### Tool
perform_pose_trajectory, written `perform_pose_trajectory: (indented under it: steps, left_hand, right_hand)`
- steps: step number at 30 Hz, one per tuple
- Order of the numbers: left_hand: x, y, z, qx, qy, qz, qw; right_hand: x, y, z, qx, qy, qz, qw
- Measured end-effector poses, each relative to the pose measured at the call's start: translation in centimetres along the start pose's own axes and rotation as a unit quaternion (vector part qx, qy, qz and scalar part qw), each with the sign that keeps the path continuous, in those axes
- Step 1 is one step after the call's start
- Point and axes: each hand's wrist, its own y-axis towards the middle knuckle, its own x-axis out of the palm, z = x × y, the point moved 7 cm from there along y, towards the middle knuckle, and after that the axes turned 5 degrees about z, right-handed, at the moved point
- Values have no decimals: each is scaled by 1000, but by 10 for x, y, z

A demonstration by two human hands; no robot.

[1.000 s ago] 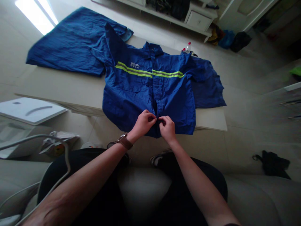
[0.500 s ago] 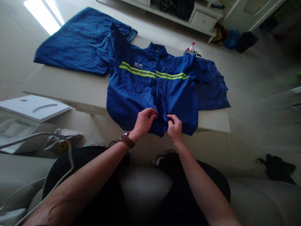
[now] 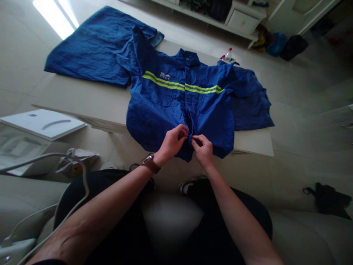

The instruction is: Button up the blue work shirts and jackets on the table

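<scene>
The left hand [image 3: 174, 141] and right hand [image 3: 203, 150], almost meeting, pinch the blue jacket [image 3: 157, 110] at its hem end, equally near; beyond them it spreads out, its front opening [image 3: 188, 117] running away toward the collar [image 3: 188, 58].

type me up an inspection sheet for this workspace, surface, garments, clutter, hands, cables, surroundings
Surface: pale table, partly covered by blue fabric.
Garments: blue work jacket, front up, yellow reflective stripe across the chest; lower front parted.
Clutter: red-capped bottle beyond the jacket; white box on the person's left.
Hands: right hand pinches the front edge; left hand close by, grip unclear.
Cables: grey cable on the person's left.
Surroundings: white cabinet; blue bag and black bag on the floor.
</scene>
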Motion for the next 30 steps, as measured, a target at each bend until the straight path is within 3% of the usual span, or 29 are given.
perform_pose_trajectory:
  steps: [10,20,30]
  left_hand:
    - [4,-5,8,68,90,-64,992]
    - [4,-5,-5,-68,-95,1,993]
    - [6,-5,-16,-94,-170,12,981]
  right_hand:
    - [-3,-4,-17,-64,-28,1,998]
    - [0,-5,-18,-90,-64,-9,994]
    - [0,-7,-21,-85,-68,12,994]
